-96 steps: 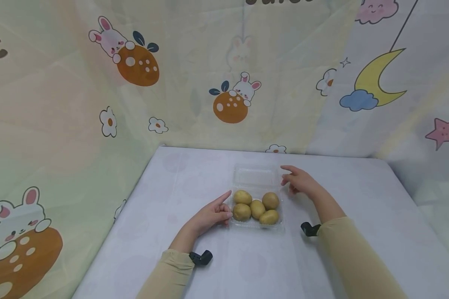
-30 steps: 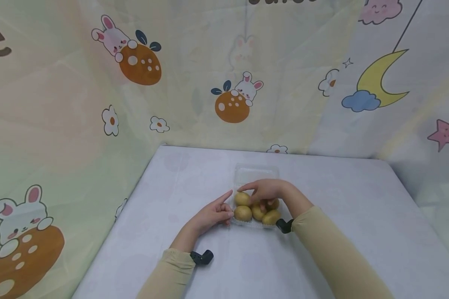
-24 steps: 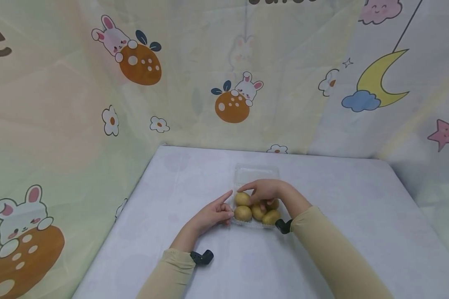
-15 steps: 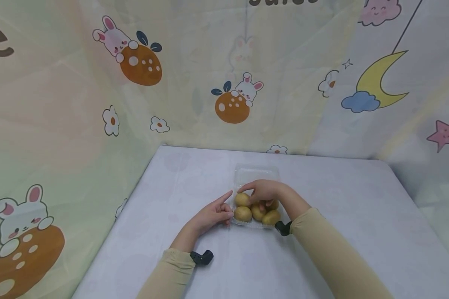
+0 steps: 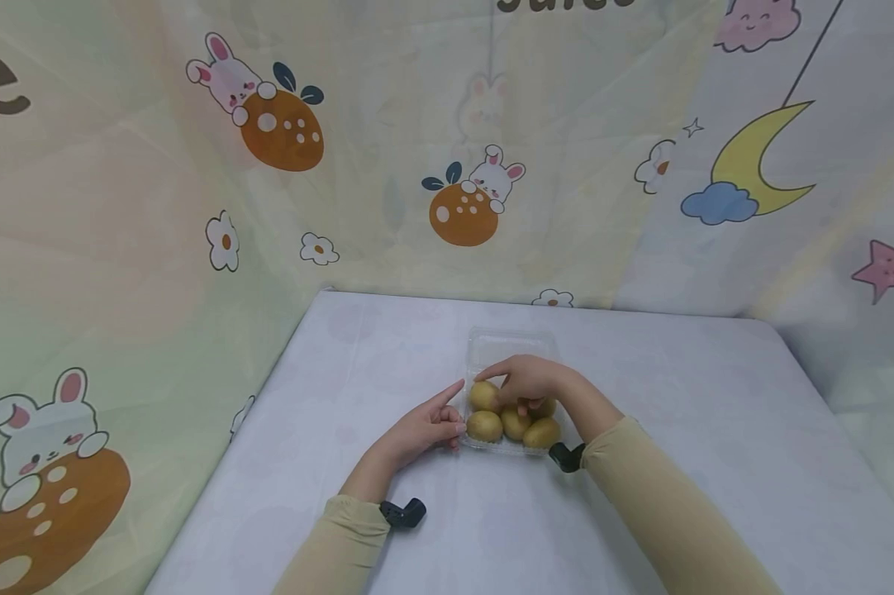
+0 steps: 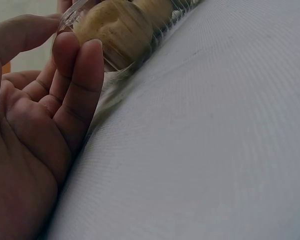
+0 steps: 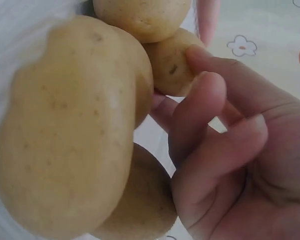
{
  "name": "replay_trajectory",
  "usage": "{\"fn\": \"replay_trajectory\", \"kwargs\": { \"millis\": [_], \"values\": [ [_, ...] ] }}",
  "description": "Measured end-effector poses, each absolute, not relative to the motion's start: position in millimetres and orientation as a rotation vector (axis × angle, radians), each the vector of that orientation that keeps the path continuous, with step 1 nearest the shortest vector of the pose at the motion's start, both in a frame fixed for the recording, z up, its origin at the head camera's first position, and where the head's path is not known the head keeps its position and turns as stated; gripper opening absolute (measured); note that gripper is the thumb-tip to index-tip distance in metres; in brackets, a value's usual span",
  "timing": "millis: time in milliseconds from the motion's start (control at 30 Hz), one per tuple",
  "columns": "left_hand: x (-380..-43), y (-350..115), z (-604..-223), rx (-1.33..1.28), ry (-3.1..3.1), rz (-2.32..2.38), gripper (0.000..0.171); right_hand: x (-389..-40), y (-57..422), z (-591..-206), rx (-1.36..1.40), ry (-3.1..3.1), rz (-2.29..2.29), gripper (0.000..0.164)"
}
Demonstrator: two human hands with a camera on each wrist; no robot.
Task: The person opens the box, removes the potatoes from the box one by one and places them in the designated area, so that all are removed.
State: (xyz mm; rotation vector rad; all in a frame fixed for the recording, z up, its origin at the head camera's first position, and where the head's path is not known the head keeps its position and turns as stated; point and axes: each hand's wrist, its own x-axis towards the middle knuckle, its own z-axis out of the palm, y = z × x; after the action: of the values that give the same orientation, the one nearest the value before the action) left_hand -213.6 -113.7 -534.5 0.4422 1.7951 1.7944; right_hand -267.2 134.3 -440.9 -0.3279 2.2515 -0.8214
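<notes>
Potato (image 5: 482,397) at back left of clear box (image 5: 508,342) on counter (image 5: 484,529), pinched by right hand (image 5: 529,380), with left hand (image 5: 422,426), forefinger straight, against box side. Probably firm, smooth, fairly heavy; best held around middle.

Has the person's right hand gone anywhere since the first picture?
Yes: in the head view, the right hand has moved leftward, from beside the right edge of the clear plastic box to over the potatoes inside.

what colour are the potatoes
The potatoes are yellowish tan, best seen in the right wrist view.
</notes>
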Motion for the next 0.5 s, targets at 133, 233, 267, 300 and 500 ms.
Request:
{"fn": "replay_trajectory", "kwargs": {
  "millis": [133,233,267,300,500],
  "values": [
    [-213.7,-113.2,-534.7,0.446,1.786,1.8,0.08,-266.5,142.3,-436.9,-0.374,2.241,-0.878,0.045],
    [-213.3,-113.1,-533.5,0.445,1.78,1.804,0.08,-267.8,150.7,-436.1,-0.428,2.224,-0.936,0.047],
    [-213.2,-113.1,-533.0,0.442,1.779,1.805,0.081,-268.4,153.7,-436.2,-0.441,2.216,-0.958,0.048],
    [-213.1,-113.0,-532.5,0.441,1.778,1.805,0.081,-269.0,156.8,-436.6,-0.451,2.209,-0.978,0.048],
    [-213.3,-112.5,-532.7,0.431,1.786,1.8,0.083,-271.0,174.8,-437.8,-0.454,2.18,-1.06,0.046]
  ]
}}
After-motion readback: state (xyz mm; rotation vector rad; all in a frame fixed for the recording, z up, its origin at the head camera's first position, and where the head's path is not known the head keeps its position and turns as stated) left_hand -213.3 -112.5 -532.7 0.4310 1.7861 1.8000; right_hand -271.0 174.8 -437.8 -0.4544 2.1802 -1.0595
